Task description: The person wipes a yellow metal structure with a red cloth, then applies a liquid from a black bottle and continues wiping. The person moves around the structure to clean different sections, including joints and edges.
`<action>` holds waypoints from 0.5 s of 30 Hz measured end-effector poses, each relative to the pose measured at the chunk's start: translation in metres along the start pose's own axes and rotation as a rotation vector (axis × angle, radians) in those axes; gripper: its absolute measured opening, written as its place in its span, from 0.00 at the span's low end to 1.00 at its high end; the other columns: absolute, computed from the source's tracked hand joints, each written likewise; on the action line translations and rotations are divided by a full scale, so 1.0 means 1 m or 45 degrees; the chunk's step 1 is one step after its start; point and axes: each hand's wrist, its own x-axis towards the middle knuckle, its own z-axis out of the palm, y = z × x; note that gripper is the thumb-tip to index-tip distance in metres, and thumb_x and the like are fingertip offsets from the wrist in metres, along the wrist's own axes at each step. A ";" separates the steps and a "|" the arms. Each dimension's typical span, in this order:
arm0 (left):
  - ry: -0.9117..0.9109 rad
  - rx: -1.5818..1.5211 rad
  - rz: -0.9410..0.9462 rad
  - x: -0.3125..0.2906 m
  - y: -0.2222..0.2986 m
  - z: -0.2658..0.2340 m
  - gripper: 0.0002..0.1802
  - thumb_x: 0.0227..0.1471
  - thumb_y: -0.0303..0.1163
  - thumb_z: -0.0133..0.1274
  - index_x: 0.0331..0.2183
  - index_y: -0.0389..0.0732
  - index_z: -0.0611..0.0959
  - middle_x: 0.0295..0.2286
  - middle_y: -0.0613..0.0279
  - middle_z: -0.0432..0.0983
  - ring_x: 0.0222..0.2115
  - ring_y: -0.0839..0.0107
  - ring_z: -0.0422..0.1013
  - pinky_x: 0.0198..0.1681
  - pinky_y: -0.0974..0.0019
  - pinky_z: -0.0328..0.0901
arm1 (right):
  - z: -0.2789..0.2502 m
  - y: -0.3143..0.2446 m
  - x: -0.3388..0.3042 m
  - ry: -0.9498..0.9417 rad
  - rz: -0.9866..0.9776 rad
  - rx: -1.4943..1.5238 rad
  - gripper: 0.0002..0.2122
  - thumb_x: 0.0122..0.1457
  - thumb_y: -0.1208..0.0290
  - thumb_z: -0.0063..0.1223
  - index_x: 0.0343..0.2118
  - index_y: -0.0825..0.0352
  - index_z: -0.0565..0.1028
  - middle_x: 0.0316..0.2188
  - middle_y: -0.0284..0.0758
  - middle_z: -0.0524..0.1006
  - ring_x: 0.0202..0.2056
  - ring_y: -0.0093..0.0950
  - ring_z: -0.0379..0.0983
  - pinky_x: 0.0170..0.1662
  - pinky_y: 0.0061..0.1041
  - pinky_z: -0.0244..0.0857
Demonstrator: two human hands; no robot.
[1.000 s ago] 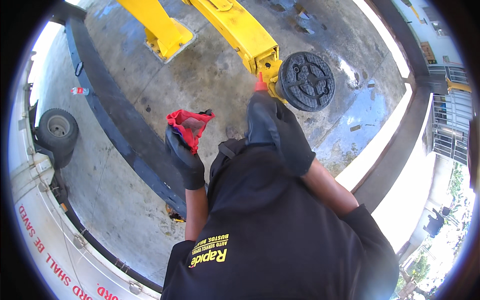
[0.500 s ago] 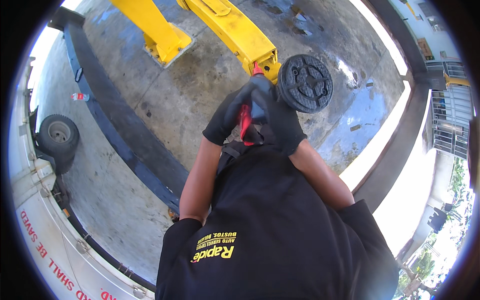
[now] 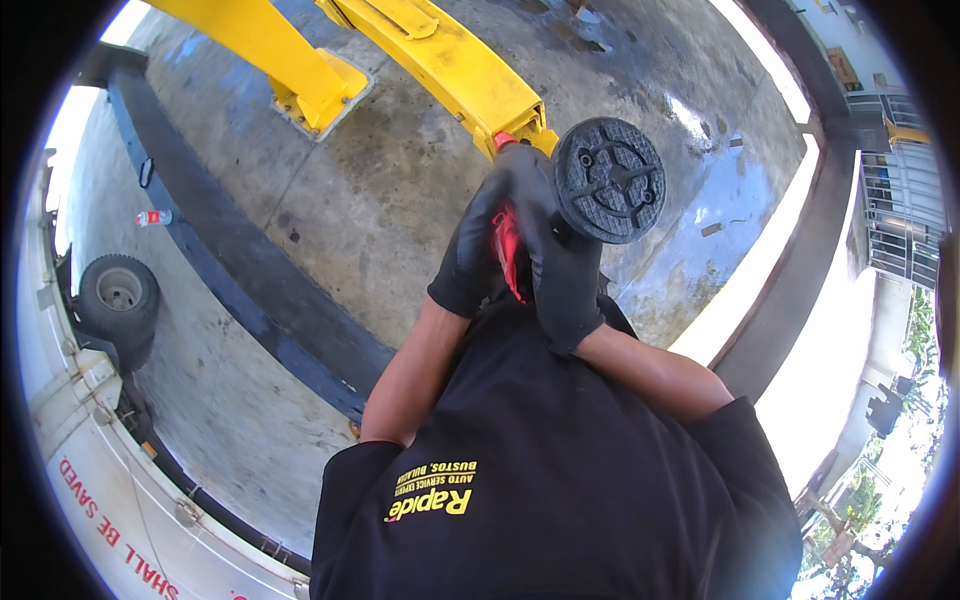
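Observation:
Both my hands wear black gloves and meet in front of my chest, beside the end of a yellow lift arm (image 3: 455,70). My left hand (image 3: 470,240) and my right hand (image 3: 560,265) close around a crumpled red cloth (image 3: 508,250). Its folds hang between the palms, and a bit of red also shows above the fingers against the arm's end. The fingertips overlap, so what else they may cover is hidden. A round black rubber lift pad (image 3: 608,180) with a ribbed top sits just right of my right hand.
A yellow post (image 3: 265,45) is bolted to the stained concrete floor. A long dark beam (image 3: 230,240) runs along the left, with a plastic bottle (image 3: 153,217) by it. Further left stands a white truck (image 3: 110,490) near a wheel (image 3: 120,290). Wet patches mark the floor at right.
My hands have drawn closer together and slightly down around the red cloth, and the right now covers more of its upper part. The view has shifted a little.

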 end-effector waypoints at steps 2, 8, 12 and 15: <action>0.028 0.091 -0.046 -0.002 0.007 -0.003 0.31 0.77 0.46 0.53 0.68 0.34 0.74 0.60 0.56 0.79 0.59 0.66 0.77 0.66 0.59 0.71 | 0.006 0.002 0.004 0.033 -0.147 -0.114 0.14 0.69 0.71 0.66 0.52 0.74 0.81 0.44 0.39 0.84 0.44 0.27 0.80 0.49 0.31 0.73; 0.097 0.159 -0.042 -0.002 0.005 0.001 0.29 0.76 0.45 0.54 0.66 0.34 0.76 0.57 0.56 0.81 0.57 0.67 0.78 0.65 0.59 0.72 | 0.006 0.013 0.014 0.055 -0.345 -0.279 0.16 0.69 0.71 0.64 0.56 0.74 0.81 0.48 0.45 0.85 0.48 0.37 0.82 0.53 0.40 0.74; 0.037 0.119 -0.053 -0.004 0.005 0.008 0.30 0.76 0.45 0.55 0.66 0.34 0.76 0.58 0.56 0.81 0.58 0.65 0.78 0.66 0.59 0.71 | 0.004 0.021 0.015 0.079 -0.375 -0.370 0.17 0.69 0.71 0.64 0.56 0.74 0.80 0.50 0.48 0.85 0.49 0.39 0.82 0.54 0.41 0.74; 0.014 0.113 -0.098 -0.006 0.010 0.007 0.30 0.75 0.45 0.55 0.67 0.34 0.75 0.59 0.56 0.80 0.59 0.65 0.77 0.66 0.59 0.71 | 0.004 0.023 0.014 0.064 -0.329 -0.173 0.16 0.68 0.70 0.64 0.55 0.74 0.81 0.47 0.48 0.85 0.46 0.40 0.83 0.52 0.41 0.74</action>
